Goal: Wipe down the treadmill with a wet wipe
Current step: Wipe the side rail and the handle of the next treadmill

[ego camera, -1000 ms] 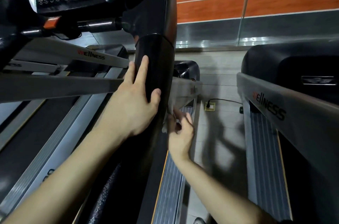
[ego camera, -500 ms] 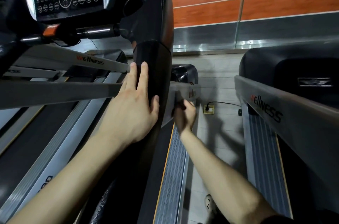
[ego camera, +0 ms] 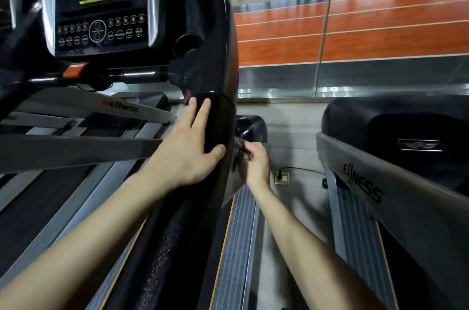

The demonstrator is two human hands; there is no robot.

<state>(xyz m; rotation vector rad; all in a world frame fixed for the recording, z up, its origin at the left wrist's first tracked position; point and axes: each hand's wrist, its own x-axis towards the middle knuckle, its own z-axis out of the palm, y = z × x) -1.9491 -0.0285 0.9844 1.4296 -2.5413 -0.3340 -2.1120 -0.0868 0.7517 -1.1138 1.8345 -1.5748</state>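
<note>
The treadmill's black right handrail (ego camera: 218, 116) runs from the console (ego camera: 101, 4) down toward me. My left hand (ego camera: 187, 147) rests flat on the handrail's inner side, fingers straight, thumb hooked over its front. My right hand (ego camera: 255, 159) is behind the handrail on its outer side, fingers curled round a crumpled grey wet wipe (ego camera: 239, 144) pressed against the grey side upright. Most of the wipe is hidden by the hand and the rail.
A second treadmill (ego camera: 380, 182) stands to the right with a floor gap between. A floor socket with a black cable (ego camera: 282, 177) lies in that gap. The ribbed side rail (ego camera: 236, 246) runs below my right arm. A glass wall is ahead.
My right hand has moved up and forward along the outer side of the upright with the wipe. My left hand has slid slightly higher on the handrail. The view tilted up.
</note>
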